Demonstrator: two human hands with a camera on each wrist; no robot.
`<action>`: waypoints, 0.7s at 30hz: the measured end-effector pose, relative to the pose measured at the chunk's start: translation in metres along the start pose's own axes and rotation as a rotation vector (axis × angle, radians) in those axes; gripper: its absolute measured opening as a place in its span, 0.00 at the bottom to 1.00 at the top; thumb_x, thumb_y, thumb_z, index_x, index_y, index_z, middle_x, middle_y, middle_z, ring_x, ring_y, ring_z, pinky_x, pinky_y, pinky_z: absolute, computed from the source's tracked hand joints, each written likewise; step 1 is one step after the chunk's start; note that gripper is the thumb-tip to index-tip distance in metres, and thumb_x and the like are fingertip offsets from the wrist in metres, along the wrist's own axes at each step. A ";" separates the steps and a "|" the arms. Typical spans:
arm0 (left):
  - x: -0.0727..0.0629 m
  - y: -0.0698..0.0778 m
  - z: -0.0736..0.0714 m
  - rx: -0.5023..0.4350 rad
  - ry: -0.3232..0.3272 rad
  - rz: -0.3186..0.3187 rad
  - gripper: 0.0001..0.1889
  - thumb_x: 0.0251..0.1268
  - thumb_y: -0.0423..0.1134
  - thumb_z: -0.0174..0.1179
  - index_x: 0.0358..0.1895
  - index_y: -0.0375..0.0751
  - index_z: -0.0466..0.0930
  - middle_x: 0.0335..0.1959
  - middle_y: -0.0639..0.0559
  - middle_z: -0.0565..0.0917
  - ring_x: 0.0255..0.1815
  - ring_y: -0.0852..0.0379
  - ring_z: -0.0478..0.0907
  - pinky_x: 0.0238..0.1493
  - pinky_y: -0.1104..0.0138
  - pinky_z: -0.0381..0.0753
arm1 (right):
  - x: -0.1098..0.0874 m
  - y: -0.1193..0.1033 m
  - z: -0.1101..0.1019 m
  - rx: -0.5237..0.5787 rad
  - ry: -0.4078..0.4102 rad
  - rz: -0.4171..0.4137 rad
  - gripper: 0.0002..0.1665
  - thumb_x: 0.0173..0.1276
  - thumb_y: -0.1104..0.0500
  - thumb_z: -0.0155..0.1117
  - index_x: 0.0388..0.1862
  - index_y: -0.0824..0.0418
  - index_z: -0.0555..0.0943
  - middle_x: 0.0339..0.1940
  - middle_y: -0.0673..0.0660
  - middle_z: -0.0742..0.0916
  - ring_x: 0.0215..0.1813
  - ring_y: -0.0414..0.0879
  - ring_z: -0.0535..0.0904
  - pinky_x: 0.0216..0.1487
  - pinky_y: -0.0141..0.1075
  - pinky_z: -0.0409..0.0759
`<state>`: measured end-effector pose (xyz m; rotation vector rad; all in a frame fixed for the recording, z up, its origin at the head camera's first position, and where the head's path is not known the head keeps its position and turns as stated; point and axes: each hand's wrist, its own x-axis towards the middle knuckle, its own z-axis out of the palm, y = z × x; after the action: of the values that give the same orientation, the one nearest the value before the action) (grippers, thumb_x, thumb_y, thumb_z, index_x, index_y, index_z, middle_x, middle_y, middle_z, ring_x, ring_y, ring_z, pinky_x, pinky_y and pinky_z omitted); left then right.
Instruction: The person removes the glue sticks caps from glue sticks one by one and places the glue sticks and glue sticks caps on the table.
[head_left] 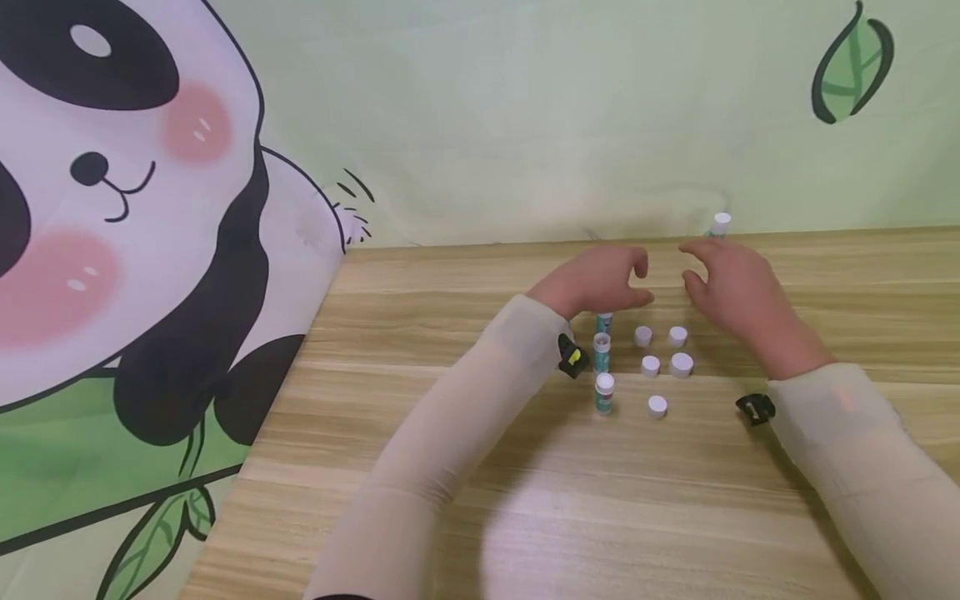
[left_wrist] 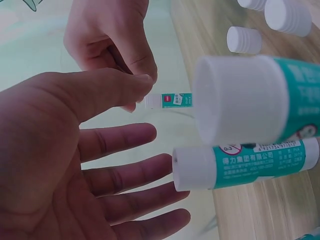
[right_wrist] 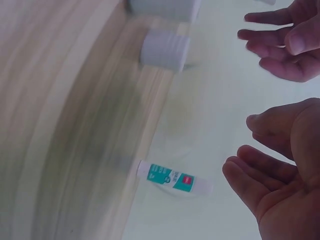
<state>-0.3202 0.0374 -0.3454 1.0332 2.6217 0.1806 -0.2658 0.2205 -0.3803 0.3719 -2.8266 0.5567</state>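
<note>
My left hand (head_left: 600,279) is over the back of a column of glue sticks, its fingers spread loosely in the left wrist view and nothing in its grasp. My right hand (head_left: 738,287) hovers to the right with bent, relaxed fingers, also holding nothing. The column includes a front glue stick (head_left: 603,396) and a middle one (head_left: 602,357) with an open top; others are partly hidden by the left hand. A separate glue stick (right_wrist: 170,177) with a teal label stands at the back, partly behind the right hand in the head view.
Several white caps, among them a front cap (head_left: 657,407) and a larger-looking one (head_left: 681,365), lie on the wooden table (head_left: 420,350) right of the column. A green backdrop (head_left: 525,125) with a panda print rises at the table's far edge.
</note>
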 end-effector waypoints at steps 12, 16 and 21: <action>0.006 0.007 -0.004 -0.017 -0.030 -0.053 0.24 0.69 0.54 0.55 0.61 0.45 0.72 0.57 0.54 0.80 0.49 0.63 0.76 0.57 0.69 0.74 | 0.011 0.018 0.000 0.016 0.035 0.060 0.23 0.68 0.63 0.55 0.60 0.72 0.73 0.61 0.76 0.74 0.62 0.71 0.70 0.58 0.64 0.70; 0.008 0.008 -0.005 -0.020 -0.034 -0.060 0.23 0.69 0.54 0.55 0.61 0.46 0.72 0.54 0.56 0.80 0.46 0.63 0.76 0.54 0.69 0.74 | 0.015 0.022 0.000 0.018 0.018 0.081 0.23 0.68 0.63 0.54 0.60 0.72 0.73 0.62 0.76 0.74 0.63 0.71 0.69 0.60 0.64 0.68; 0.011 0.010 -0.005 -0.017 -0.045 -0.068 0.24 0.68 0.55 0.55 0.61 0.47 0.72 0.54 0.57 0.80 0.46 0.64 0.76 0.54 0.70 0.74 | 0.019 0.027 0.001 0.014 0.009 0.097 0.24 0.68 0.63 0.53 0.60 0.73 0.72 0.61 0.76 0.74 0.63 0.71 0.69 0.61 0.63 0.68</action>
<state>-0.3227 0.0520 -0.3409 0.9305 2.6060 0.1622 -0.2919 0.2402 -0.3844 0.2343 -2.8452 0.5959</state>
